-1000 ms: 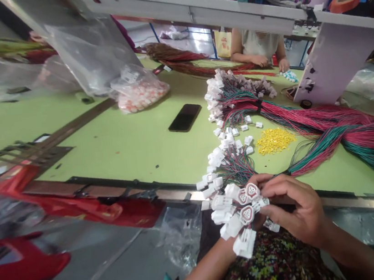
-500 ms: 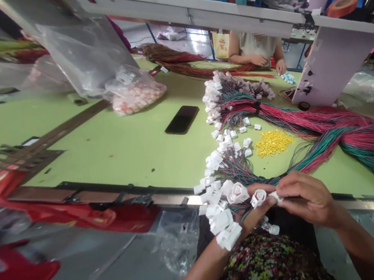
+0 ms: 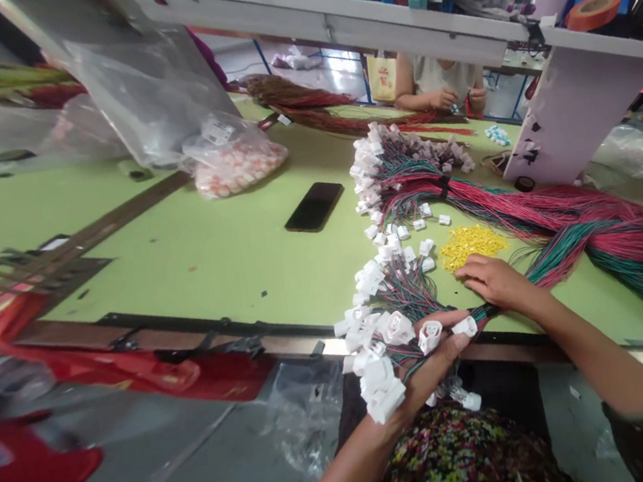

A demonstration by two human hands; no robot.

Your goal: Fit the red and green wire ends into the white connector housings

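My left hand [image 3: 444, 353] is closed around a wire harness with white plastic connectors [image 3: 383, 387], at the table's front edge. One white connector [image 3: 464, 327] sits by the thumb tip, and another faces upward beside it. My right hand [image 3: 493, 281] is at the near edge of a pile of small yellow plastic pieces [image 3: 470, 243]. Its fingers point left and down, apart from the thumb; no piece is visible in them. Red and green wires [image 3: 561, 257] run from the bundle off to the right, passing beneath the right hand.
On the green table [image 3: 229, 261] lie a black phone [image 3: 314, 206], a clear bag of orange-and-white parts [image 3: 240, 165] and a second tied wire bundle [image 3: 487, 199]. A white shelf [image 3: 328, 23] spans above. Across the table a person [image 3: 440, 83] works near small blue-and-white parts [image 3: 497, 135].
My right hand has left the white connector at the left thumb and moved up to the yellow pile. The left hand still holds the harness. The person opposite has brought both hands closer together.
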